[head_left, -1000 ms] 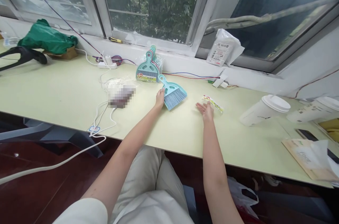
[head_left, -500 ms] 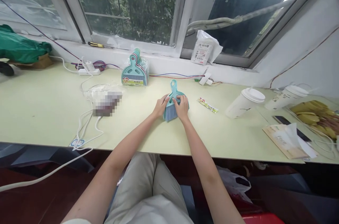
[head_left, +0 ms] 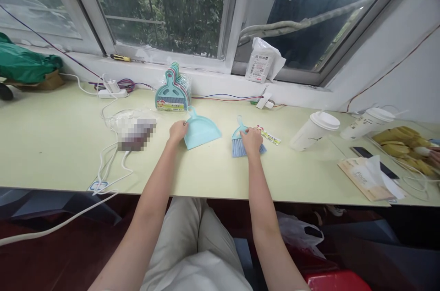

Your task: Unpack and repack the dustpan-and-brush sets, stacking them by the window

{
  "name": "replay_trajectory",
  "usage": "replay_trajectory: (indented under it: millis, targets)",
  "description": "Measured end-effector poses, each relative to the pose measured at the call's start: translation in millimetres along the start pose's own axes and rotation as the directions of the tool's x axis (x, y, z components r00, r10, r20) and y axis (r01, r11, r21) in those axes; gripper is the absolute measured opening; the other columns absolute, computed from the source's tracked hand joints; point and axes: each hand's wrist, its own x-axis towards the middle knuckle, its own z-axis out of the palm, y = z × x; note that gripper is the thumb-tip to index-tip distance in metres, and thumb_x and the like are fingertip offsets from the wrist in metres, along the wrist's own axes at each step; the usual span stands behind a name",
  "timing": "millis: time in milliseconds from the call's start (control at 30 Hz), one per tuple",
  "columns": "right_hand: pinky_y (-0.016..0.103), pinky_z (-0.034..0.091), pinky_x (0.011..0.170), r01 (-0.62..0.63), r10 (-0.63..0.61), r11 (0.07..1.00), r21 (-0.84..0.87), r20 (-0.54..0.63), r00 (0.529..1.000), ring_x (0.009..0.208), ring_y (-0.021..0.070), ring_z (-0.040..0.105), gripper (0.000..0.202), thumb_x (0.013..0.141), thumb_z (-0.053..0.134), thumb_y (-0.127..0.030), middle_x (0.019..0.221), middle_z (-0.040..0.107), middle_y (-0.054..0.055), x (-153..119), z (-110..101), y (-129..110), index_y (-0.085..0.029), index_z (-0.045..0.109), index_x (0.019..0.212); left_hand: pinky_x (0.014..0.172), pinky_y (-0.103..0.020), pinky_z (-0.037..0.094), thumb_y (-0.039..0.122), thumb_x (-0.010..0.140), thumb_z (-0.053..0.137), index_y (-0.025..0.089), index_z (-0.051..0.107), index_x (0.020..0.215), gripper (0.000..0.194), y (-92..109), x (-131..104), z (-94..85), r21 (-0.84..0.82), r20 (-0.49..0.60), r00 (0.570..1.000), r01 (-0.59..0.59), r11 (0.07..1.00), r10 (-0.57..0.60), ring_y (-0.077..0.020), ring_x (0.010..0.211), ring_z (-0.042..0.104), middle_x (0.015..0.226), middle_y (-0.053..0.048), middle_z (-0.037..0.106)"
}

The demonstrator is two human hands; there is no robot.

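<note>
The brush (head_left: 248, 143) and dustpan (head_left: 202, 131), stacked together before, are now apart on the pale, smooth table (head_left: 144, 172). The left hand (head_left: 178, 131), fingers curled, pinches the near-left edge of the glossy, fan-shaped pan. The right hand (head_left: 252, 140), partly closed, grips the brush's turquoise plastic head above its blue, straight bristles. The printed strip (head_left: 270, 136), thin and narrow, lies just beside the brush.

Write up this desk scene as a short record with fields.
left hand: grips the dustpan
right hand: on the brush, bristles toward the person
dustpan and brush: apart on the table
label strip: beside the right hand
by the window: stacked dustpan sets
far right: two lidded cups, phone, paper packet
</note>
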Motion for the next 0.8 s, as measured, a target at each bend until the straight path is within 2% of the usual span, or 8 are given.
replay_trajectory:
  millis: [100, 233, 433, 533, 600, 667, 733, 800]
  targets:
    - [0.042, 0.040, 0.083, -0.033, 0.041, 0.991, -0.130, 0.064, 0.997, 0.104, 0.0318, 0.051, 0.018, 0.078, 0.060, -0.030, 0.099, 0.063, 0.018, -3, 7, 8, -0.015, 0.068, 0.086, 0.078, -0.034, 0.044, 0.035, 0.087, 0.046, 0.020, 0.069, 0.089, 0.028, 2, -4, 5.5, 0.099, 0.020, 0.998, -0.069, 0.993, 0.067, -0.0275, 0.098, 0.060, 0.096, -0.014, 0.069]
    - [0.044, 0.039, 0.083, -0.054, 0.064, 0.984, -0.171, 0.051, 0.997, 0.105, 0.0325, 0.051, 0.022, 0.077, 0.060, -0.029, 0.104, 0.062, 0.019, -5, 12, 10, -0.014, 0.068, 0.090, 0.082, -0.037, 0.045, 0.039, 0.091, 0.040, 0.019, 0.068, 0.099, 0.036, 4, -6, 11.4, 0.113, -0.073, 0.993, -0.085, 0.990, 0.093, -0.0288, 0.105, 0.057, 0.109, -0.017, 0.065]
    - [0.043, 0.038, 0.085, -0.049, 0.064, 0.987, -0.154, 0.091, 0.994, 0.105, 0.0323, 0.052, 0.025, 0.076, 0.061, -0.031, 0.100, 0.064, 0.017, -2, 10, 4, -0.013, 0.069, 0.091, 0.075, -0.034, 0.044, 0.034, 0.087, 0.047, 0.020, 0.068, 0.089, 0.026, 6, -9, 8.4, 0.131, -0.063, 0.997, -0.032, 0.991, 0.041, -0.0268, 0.091, 0.062, 0.094, -0.014, 0.069]
    - [0.039, 0.038, 0.083, 0.009, -0.005, 0.998, -0.070, 0.051, 0.999, 0.102, 0.0296, 0.053, 0.025, 0.078, 0.058, -0.035, 0.101, 0.066, 0.013, -5, 12, -11, -0.017, 0.069, 0.091, 0.073, -0.034, 0.042, 0.030, 0.086, 0.047, 0.020, 0.067, 0.085, 0.023, 22, -19, 16.9, 0.150, -0.034, 0.995, -0.088, 0.985, 0.094, -0.0279, 0.088, 0.063, 0.090, -0.013, 0.069]
    - [0.036, 0.038, 0.083, 0.113, -0.111, 0.994, -0.013, 0.068, 0.991, 0.102, 0.0272, 0.053, 0.024, 0.081, 0.056, -0.038, 0.102, 0.066, 0.010, -9, 15, -23, -0.019, 0.069, 0.090, 0.072, -0.034, 0.041, 0.031, 0.087, 0.046, 0.019, 0.065, 0.082, 0.023, 37, -29, 29.1, 0.116, 0.006, 0.984, -0.176, 0.978, 0.177, -0.0275, 0.086, 0.063, 0.087, -0.013, 0.068]
    - [0.035, 0.037, 0.084, 0.230, -0.228, 0.973, 0.004, 0.122, 0.966, 0.103, 0.0255, 0.053, 0.022, 0.083, 0.056, -0.037, 0.103, 0.066, 0.009, -15, 20, -34, -0.021, 0.069, 0.091, 0.072, -0.033, 0.041, 0.034, 0.090, 0.045, 0.020, 0.064, 0.083, 0.025, 51, -41, 43.5, 0.039, 0.062, 0.939, -0.342, 0.939, 0.339, -0.0254, 0.084, 0.063, 0.086, -0.011, 0.067]
    - [0.035, 0.036, 0.086, 0.303, -0.297, 0.953, -0.012, 0.169, 0.940, 0.105, 0.0250, 0.053, 0.021, 0.084, 0.057, -0.034, 0.104, 0.066, 0.009, -20, 24, -39, -0.021, 0.069, 0.094, 0.072, -0.031, 0.041, 0.035, 0.094, 0.039, 0.021, 0.062, 0.087, 0.028, 62, -50, 55.2, -0.008, 0.112, 0.828, -0.553, 0.833, 0.550, -0.0222, 0.084, 0.062, 0.091, -0.009, 0.065]
    - [0.036, 0.035, 0.087, 0.327, -0.315, 0.945, -0.033, 0.190, 0.930, 0.106, 0.0251, 0.052, 0.021, 0.084, 0.057, -0.031, 0.107, 0.066, 0.008, -22, 27, -39, -0.021, 0.068, 0.099, 0.074, -0.029, 0.042, 0.032, 0.096, 0.035, 0.021, 0.061, 0.093, 0.029, 66, -55, 60.3, 0.031, 0.125, 0.720, -0.691, 0.722, 0.683, -0.0201, 0.088, 0.060, 0.096, -0.009, 0.063]
